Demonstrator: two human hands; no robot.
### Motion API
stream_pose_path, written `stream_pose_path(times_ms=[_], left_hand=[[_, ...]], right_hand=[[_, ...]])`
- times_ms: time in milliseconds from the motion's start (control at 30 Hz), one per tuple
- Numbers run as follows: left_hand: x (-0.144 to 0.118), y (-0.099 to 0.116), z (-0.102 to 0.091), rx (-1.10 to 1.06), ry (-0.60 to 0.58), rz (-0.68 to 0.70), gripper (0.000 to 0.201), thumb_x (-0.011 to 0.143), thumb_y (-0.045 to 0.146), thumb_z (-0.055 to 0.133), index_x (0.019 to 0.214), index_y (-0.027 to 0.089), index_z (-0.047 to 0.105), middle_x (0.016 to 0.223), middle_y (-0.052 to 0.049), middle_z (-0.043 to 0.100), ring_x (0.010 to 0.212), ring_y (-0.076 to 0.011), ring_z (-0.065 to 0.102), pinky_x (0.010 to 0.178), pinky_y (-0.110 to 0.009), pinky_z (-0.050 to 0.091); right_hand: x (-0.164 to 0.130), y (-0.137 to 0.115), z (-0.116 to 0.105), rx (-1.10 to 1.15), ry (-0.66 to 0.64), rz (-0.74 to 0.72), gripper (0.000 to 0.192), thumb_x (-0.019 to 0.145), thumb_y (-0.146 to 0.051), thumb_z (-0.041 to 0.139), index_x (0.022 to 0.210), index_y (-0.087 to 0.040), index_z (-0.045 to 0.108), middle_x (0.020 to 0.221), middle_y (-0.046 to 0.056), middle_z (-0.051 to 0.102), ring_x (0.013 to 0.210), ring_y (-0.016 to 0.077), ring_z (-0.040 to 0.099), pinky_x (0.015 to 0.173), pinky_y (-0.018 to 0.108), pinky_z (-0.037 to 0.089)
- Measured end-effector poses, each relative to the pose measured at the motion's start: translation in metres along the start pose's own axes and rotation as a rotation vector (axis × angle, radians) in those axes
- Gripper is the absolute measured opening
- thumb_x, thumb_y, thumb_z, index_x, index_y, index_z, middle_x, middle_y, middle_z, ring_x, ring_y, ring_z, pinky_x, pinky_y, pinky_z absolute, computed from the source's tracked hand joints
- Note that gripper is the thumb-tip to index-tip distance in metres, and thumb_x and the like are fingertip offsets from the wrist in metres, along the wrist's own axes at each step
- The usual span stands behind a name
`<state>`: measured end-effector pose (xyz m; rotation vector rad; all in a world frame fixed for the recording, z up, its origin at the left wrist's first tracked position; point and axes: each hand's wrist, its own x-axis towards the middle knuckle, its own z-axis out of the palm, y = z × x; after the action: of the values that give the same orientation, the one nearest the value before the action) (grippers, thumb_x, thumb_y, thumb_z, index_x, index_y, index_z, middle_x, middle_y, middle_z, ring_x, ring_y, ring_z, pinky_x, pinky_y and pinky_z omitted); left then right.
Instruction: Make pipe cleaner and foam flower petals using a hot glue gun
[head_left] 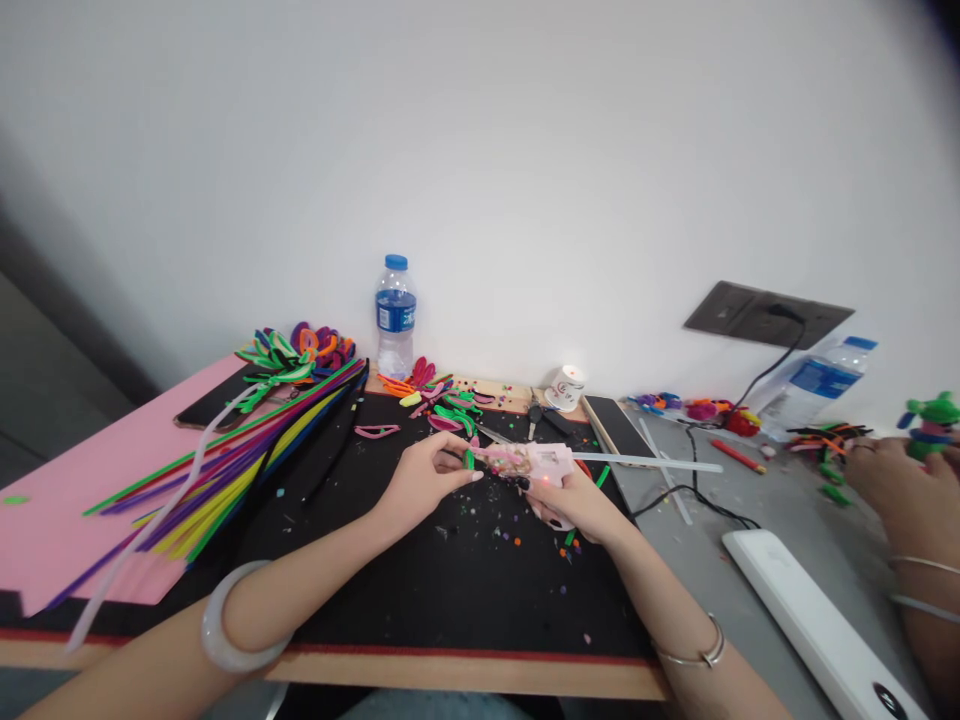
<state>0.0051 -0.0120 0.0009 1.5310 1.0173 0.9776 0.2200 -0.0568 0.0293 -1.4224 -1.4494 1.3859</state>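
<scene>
My right hand is wrapped round a pink glue gun with a glittery, decorated front. A long translucent glue stick sticks out of its back toward the right, and its front end points at my left hand. Between the thumb and fingers of my left hand is a small green pipe cleaner piece, close to the gun's front. Whether the gun touches the piece I cannot tell. Just behind the hands lie bent green pipe cleaners and a pink pipe cleaner loop.
A black mat with scattered bits covers the table. Long pipe cleaners lie on pink sheets at left. A water bottle, paper cup and phone stand behind. At right are a white device and a co-worker's hands.
</scene>
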Motion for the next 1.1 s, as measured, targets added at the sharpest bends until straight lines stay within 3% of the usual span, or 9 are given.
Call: stream_pose_path(times_ms=[767,1100], left_hand=[[0.0008,0.0006,-0.0003,0.003,0.007,-0.013,0.028,0.06,0.024,0.073,0.082,0.016,0.058,0.074,-0.002,0.065,0.069,-0.0163,0.062,0.067,-0.027,0.05],[0.0003,-0.0021,0.0006,-0.012,-0.009,-0.011,0.028,0.059,0.023,0.074,0.082,0.016,0.059,0.075,-0.001,0.064,0.07,-0.0151,0.062,0.068,-0.027,0.05]], right_hand=[[-0.0011,-0.0032,0.0002,-0.035,-0.019,-0.002,0.009,0.07,-0.024,0.057,0.074,-0.016,0.055,0.042,-0.008,0.047,0.034,0.0051,0.035,0.035,0.017,0.024],[0.0017,0.0015,-0.002,-0.016,-0.015,0.008,0.015,0.073,-0.023,0.056,0.086,-0.015,0.056,0.045,-0.007,0.049,0.034,0.0046,0.034,0.035,0.017,0.024]])
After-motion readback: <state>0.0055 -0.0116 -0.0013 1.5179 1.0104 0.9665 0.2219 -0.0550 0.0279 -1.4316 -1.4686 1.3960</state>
